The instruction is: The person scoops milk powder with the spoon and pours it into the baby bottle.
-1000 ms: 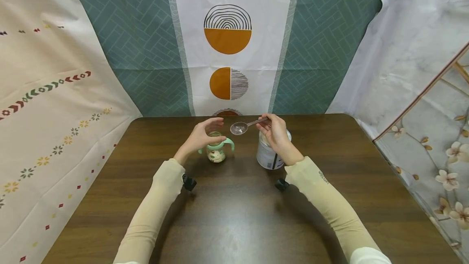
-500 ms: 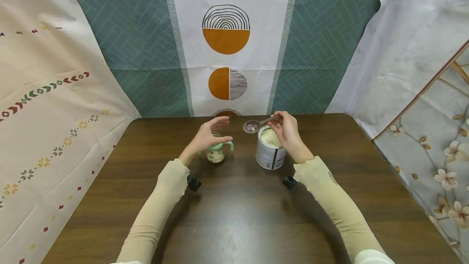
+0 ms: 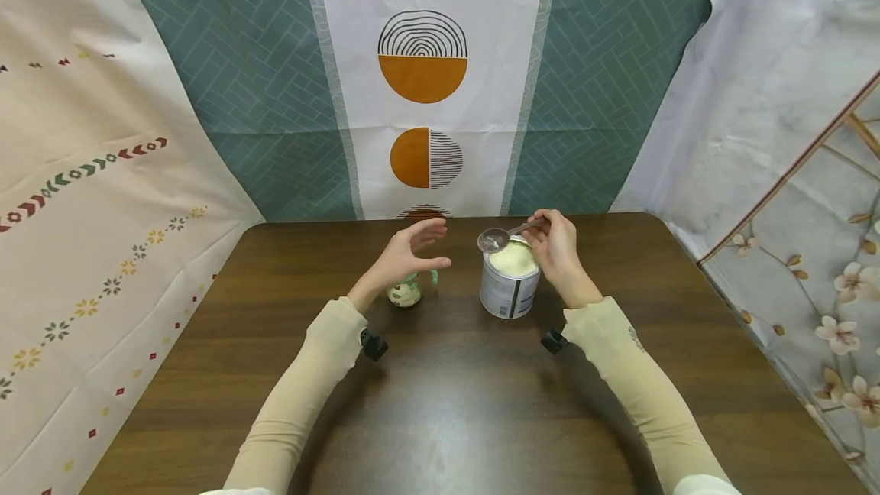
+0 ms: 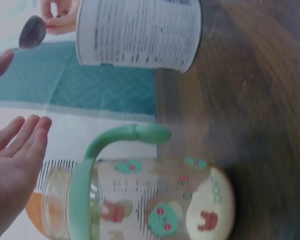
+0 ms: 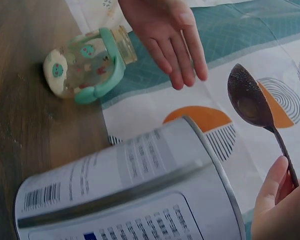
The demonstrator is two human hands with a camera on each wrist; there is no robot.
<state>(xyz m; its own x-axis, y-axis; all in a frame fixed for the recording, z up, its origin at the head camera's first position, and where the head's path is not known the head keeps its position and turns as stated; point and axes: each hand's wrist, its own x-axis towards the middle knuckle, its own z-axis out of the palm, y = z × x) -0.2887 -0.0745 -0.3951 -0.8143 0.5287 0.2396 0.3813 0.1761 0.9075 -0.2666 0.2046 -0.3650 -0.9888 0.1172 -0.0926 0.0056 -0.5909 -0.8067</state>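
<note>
Right hand point(image 3: 560, 250) pinching spoon point(image 3: 496, 237) over tin point(image 3: 509, 289)

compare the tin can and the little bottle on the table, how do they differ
The tin can is metal, opaque and wider, with printed text on its wall; the bottle is clear, smaller, with green handles and cartoon prints. The can is filled near its rim with pale powder; the bottle holds only a little powder at its bottom. The right hand holds a spoon over the can; the open left hand hovers above the bottle. Both stand upright and uncapped on the table.
</note>
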